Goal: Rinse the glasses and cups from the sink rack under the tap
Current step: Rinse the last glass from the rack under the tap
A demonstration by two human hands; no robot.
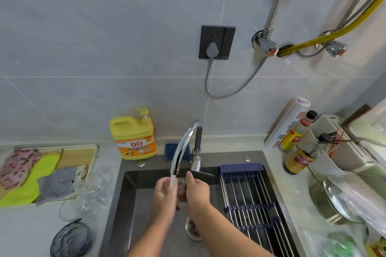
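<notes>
Head view. Both hands meet over the sink [129, 204], under the tap [183, 142], with the stream [173, 181] falling between them.

- The left hand [165, 194] is cupped, fingers curled round a small clear glass [182, 191].
- The right hand [197, 192] closes on the glass from the other side, thumb up. Its fingertips are hidden.
- The glass is pinned between the palms, touching the water. It is blurred, so I cannot tell its long axis or which way the mouth faces.
- The rack [248, 200] lies just right of the hands, nearer the right hand. No cups show on its bars.
- Clear glasses [92, 192] stand on the counter [31, 225] to the left, nearer the left hand.

Judgement: the set-down probably goes left, by the left hand.
</notes>
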